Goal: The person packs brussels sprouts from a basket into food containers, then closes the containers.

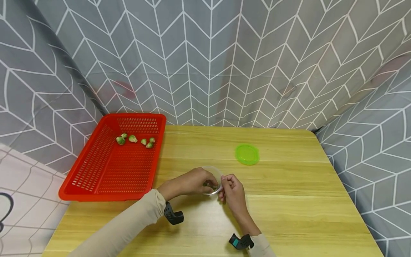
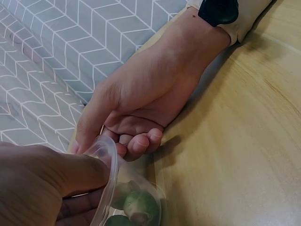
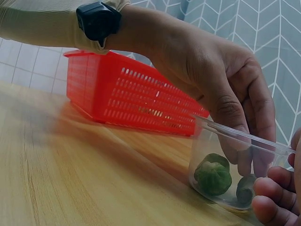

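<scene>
A clear plastic tub (image 1: 213, 171) stands on the table between both hands. Inside it lie a few Brussels sprouts (image 3: 213, 176), seen best in the right wrist view. My left hand (image 1: 196, 182) reaches over the rim with its fingers pointing down into the tub. Its fingertips are close to one sprout (image 3: 245, 189) at the bottom, and no sprout shows clearly between them. On the tub's right side, my right hand (image 1: 234, 194) pinches the rim between thumb and index finger, the other fingers loosely curled outside the wall.
To the left stands a red perforated basket (image 1: 128, 198) with several Brussels sprouts (image 1: 132, 138) near its far end. A green lid (image 1: 247, 154) lies flat on the wooden table (image 1: 289, 192), beyond the tub and to the right. Patterned grey curtains (image 1: 208, 64) hang behind and beside the table.
</scene>
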Demonstrator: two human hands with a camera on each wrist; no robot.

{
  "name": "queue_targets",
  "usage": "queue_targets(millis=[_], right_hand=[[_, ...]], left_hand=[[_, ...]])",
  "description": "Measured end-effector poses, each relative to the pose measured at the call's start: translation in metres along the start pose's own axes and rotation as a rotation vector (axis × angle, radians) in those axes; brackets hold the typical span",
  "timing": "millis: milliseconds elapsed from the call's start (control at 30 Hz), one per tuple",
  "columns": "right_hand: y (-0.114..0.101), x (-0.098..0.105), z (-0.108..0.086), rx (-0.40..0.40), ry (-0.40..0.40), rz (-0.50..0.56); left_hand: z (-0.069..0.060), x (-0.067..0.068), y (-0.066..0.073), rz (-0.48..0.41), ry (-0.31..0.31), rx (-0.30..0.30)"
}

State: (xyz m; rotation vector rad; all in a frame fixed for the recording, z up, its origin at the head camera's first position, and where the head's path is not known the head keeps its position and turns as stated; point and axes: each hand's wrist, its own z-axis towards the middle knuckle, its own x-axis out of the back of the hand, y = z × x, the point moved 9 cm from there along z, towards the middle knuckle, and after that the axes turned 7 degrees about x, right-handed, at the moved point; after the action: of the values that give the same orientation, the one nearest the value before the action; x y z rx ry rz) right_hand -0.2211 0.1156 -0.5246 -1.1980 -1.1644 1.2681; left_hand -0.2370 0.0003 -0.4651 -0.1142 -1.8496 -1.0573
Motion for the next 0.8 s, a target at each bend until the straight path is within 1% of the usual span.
queue_targets(millis=[100,167,367,567,667,800], right_hand=[[0.009,0.002,0.001,-0.001,0.020,0.006],[0.010,0.003,0.001,0.006,0.034,0.013],[0.009,0.003,0.001,0.028,0.044,0.024],[0.006,0.002,0.000,0.033,0.041,0.006],[0.005,0.002,0.000,0.033,0.037,-0.001],[0.006,0.002,0.001,0.029,0.037,-0.006]], left_hand=[[-0.002,0.004,0.000,-0.005,0.021,-0.006],[-0.003,0.007,0.000,-0.009,0.038,-0.009],[-0.008,0.021,-0.001,-0.011,0.087,0.002],[-0.014,0.036,-0.007,-0.052,0.128,0.034],[-0.018,0.043,-0.010,-0.066,0.141,0.033],[-0.023,0.050,-0.013,-0.062,0.165,0.018]])
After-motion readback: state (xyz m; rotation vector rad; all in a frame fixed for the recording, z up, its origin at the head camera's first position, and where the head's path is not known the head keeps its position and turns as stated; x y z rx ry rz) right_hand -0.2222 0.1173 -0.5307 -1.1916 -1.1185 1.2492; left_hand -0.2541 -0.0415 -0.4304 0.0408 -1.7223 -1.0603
